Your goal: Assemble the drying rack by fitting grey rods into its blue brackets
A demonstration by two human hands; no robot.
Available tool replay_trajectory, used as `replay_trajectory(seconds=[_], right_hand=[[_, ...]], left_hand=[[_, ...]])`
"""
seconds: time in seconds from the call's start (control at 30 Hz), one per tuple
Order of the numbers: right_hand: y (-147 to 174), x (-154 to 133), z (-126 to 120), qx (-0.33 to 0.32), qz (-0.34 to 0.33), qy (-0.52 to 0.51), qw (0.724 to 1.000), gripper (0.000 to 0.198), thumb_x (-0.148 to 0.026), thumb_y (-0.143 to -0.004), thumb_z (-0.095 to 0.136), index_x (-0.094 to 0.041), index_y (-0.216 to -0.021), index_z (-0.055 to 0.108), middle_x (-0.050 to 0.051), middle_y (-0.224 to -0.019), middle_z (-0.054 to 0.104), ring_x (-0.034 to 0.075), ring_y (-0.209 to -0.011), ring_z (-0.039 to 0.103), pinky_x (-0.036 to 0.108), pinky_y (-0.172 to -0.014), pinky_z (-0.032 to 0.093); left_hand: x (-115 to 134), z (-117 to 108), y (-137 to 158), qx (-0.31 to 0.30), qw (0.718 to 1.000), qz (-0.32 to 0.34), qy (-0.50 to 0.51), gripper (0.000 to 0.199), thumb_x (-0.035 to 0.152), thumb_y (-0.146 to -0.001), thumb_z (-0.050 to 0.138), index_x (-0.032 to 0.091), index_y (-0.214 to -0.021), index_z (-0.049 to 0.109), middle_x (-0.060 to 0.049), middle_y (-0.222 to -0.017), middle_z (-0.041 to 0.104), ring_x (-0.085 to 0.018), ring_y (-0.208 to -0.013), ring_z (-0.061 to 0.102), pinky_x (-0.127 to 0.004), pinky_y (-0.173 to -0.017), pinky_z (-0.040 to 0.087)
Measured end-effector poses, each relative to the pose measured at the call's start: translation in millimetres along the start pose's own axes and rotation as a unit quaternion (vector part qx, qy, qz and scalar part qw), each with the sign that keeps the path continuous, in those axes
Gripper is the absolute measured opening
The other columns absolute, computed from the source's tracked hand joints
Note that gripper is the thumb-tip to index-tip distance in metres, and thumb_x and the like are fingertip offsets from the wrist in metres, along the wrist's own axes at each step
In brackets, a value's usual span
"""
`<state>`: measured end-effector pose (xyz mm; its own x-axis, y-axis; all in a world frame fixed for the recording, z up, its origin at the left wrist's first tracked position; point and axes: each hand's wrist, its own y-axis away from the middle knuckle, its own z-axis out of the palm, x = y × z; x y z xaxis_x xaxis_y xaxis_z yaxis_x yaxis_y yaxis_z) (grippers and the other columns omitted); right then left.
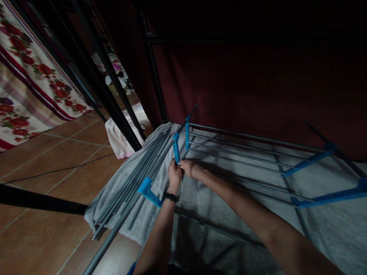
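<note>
My left hand, with a black band on its wrist, is closed around the lower end of a blue plastic bracket. The bracket sits on a long grey tube. Right beside it, the fingers of my right hand pinch the end of a thin metal rod, mostly hidden by the hand. Thin rods run from near this hand to a blue arm on the right. Farther back, another blue bracket carries several rods. A nearer blue bracket juts from the same tube.
Several loose grey rods lie on a grey blanket to the left. Black metal posts stand beyond them. A dark red panel closes off the back. A floral curtain and a cable are over the tiled floor.
</note>
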<state>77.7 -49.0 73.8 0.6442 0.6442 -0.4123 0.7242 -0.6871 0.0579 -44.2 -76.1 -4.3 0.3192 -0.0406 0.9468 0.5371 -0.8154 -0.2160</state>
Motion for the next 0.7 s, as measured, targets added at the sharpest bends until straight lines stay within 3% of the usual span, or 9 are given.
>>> replay_trajectory(seconds=[0.37, 0.53, 0.7], right_hand=[[-0.5, -1.5, 1.9, -0.015, 0.025, 0.019, 0.999, 0.026, -0.022, -0.107, 0.044, -0.016, -0.122, 0.064, 0.014, -0.130, 0.072, 0.023, -0.110, 0.071, 0.030, -0.093, 0.053], [0.8, -1.7, 2.9, -0.004, 0.025, 0.033, 0.999, 0.031, -0.027, -0.109, 0.040, -0.015, -0.125, 0.063, 0.014, -0.120, 0.076, 0.022, -0.106, 0.073, 0.029, -0.090, 0.054], [-5.1, 5.1, 2.0, -0.012, 0.034, 0.014, 0.999, 0.033, -0.036, -0.109, 0.043, -0.020, -0.128, 0.064, 0.012, -0.114, 0.079, 0.024, -0.105, 0.074, 0.029, -0.086, 0.055]], left_hand=[[-1.7, 1.0, -4.8, -0.005, 1.000, -0.004, 0.027, 0.027, 0.006, -0.066, 0.051, 0.022, -0.085, 0.063, -0.004, -0.087, 0.072, -0.022, -0.089, 0.069, -0.036, -0.091, 0.056], [-2.2, 1.0, -7.9, -0.010, 0.999, -0.019, 0.037, 0.030, 0.005, -0.063, 0.052, 0.021, -0.085, 0.064, -0.005, -0.089, 0.074, -0.023, -0.094, 0.069, -0.036, -0.096, 0.055], [-0.8, 1.2, -7.6, -0.022, 0.997, -0.025, 0.062, 0.035, 0.005, -0.065, 0.053, 0.019, -0.094, 0.068, -0.005, -0.090, 0.074, -0.021, -0.089, 0.068, -0.033, -0.090, 0.056]])
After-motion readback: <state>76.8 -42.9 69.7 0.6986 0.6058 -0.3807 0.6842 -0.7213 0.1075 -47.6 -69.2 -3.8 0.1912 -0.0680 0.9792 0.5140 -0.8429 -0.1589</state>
